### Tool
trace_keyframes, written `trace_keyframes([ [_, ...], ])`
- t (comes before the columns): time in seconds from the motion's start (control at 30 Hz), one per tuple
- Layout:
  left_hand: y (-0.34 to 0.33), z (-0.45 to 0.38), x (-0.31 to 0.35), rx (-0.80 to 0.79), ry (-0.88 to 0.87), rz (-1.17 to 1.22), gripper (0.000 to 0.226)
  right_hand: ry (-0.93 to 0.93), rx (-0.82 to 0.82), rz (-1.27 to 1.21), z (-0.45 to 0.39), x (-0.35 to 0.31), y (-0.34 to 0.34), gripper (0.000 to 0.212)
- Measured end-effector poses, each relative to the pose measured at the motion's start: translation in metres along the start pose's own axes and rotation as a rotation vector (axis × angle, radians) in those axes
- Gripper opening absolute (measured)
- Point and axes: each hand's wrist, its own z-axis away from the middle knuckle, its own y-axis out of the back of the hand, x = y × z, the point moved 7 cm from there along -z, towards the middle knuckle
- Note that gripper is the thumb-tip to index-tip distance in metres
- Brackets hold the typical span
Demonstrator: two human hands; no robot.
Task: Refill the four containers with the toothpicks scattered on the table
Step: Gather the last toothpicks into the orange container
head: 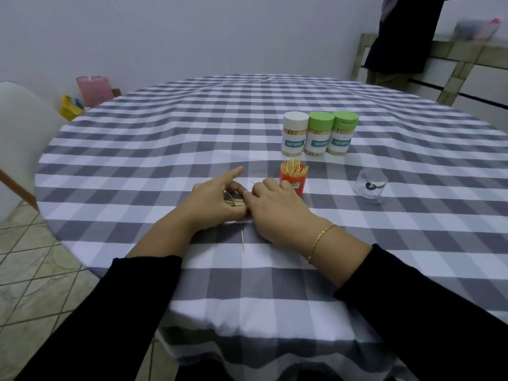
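A small bunch of toothpicks [234, 202] lies on the checked tablecloth between my two hands. My left hand [217, 199] curls around the bunch from the left, index finger pointing out. My right hand [277, 210] closes in from the right, its fingertips at the toothpicks. One lone toothpick [243, 241] lies nearer me. Just behind my right hand stands an open orange container [295, 178] stuffed with toothpicks. Three capped containers stand in a row farther back: a white-lidded one [294, 133] and two green-lidded ones [318, 134] [343, 132].
A clear plastic lid [371, 185] lies to the right of the orange container. A white chair [22, 133] stands at the table's left. A person in dark clothes [404, 34] stands at the far right by a bench. A pink bin [93, 89] sits on the floor.
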Motion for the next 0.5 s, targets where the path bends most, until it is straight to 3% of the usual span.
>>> trace_keyframes([
  [0.5,-0.003,0.000,-0.001,-0.026,0.009,0.004,0.083,-0.158,0.109,0.054,0.011,0.005,0.015,0.023],
])
